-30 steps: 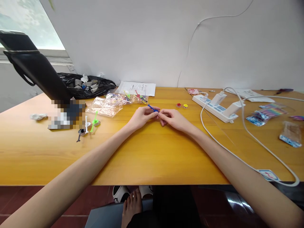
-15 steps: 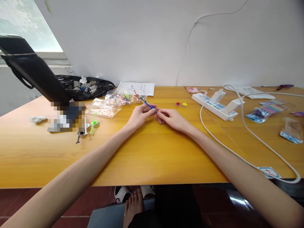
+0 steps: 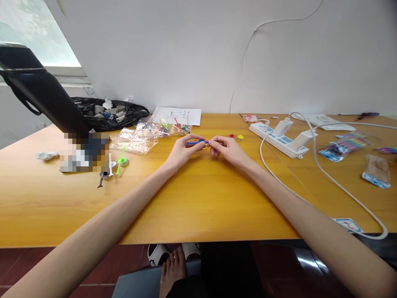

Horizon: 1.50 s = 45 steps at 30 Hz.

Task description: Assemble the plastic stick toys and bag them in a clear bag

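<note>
Blue stick (image 3: 196, 142): a thin blue plastic piece that we hold level between both hands, just above the wooden table (image 3: 198, 207), near its middle and toward the far side.
Left hand (image 3: 182, 150): our thumb and forefinger pinch the stick's left part; the other fingers curl loosely beneath it.
Right hand (image 3: 228, 149): our fingertips press together on the stick's right end; whether something else sits in that pinch we cannot tell.
Buttons: a small red disc (image 3: 231, 135) and a yellow disc (image 3: 240, 137) lie side by side on the table just beyond our right hand.
Clear bags (image 3: 136, 140): crumpled transparent wrappers with coloured bits lie just left of our left hand, in front of a printed sheet (image 3: 176, 115).
Green stick (image 3: 122, 159): it lies farther left with a white and a black one, beside a blurred patch.
Black bag (image 3: 108, 114): it lies at the wall, holding small grey parts.
Power strip (image 3: 281, 140): white, right of our hands, with two chargers plugged in and a white cable (image 3: 341, 186) looping toward the table's near edge.
Packets (image 3: 347, 147): colourful packs lie at the far right.
</note>
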Motion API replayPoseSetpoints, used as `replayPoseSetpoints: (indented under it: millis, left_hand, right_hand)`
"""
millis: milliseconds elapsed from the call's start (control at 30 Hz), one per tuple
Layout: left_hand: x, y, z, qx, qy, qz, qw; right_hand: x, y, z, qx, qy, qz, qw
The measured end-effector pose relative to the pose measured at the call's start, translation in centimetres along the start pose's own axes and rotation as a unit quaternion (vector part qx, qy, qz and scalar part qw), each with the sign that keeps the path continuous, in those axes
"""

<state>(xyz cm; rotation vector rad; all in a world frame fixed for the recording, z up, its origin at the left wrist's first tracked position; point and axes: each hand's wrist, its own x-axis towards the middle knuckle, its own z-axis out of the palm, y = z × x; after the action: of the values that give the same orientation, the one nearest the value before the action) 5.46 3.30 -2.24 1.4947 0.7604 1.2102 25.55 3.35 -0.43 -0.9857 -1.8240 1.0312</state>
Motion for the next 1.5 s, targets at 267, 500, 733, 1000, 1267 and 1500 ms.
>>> replayPoseSetpoints:
  millis: [267,500,733,1000,1267,1500]
  left_hand:
    - [-0.4,0.5,0.1,0.098,-0.047,0.021,0.994]
    - [-0.1,1.2,-0.5,0.179,-0.019,0.059,0.982]
    - [0.6,4.0,-4.0,0.422,0.028,0.091,0.901]
    - [-5.2,10.8,-9.3,0.469,0.125,0.012,0.874]
    - [-8.8,10.4,-18.9,0.633,0.194,-0.162,0.732]
    - [-9.4,8.8,-18.6,0.665,0.165,-0.13,0.717]
  right_hand:
    - [-0.2,-0.6,0.3,0.051,0.046,0.008,0.998]
    - [-0.3,-0.5,0.3,0.044,0.029,0.007,0.999]
    - [-0.3,-0.2,0.5,0.019,0.006,0.008,1.0]
    - [-0.6,-0.1,1.1,0.002,-0.02,0.008,1.0]
    - [-0.9,-0.3,1.7,0.015,-0.035,0.012,0.999]
    - [-0.9,-0.2,1.5,-0.002,-0.029,0.01,1.0]
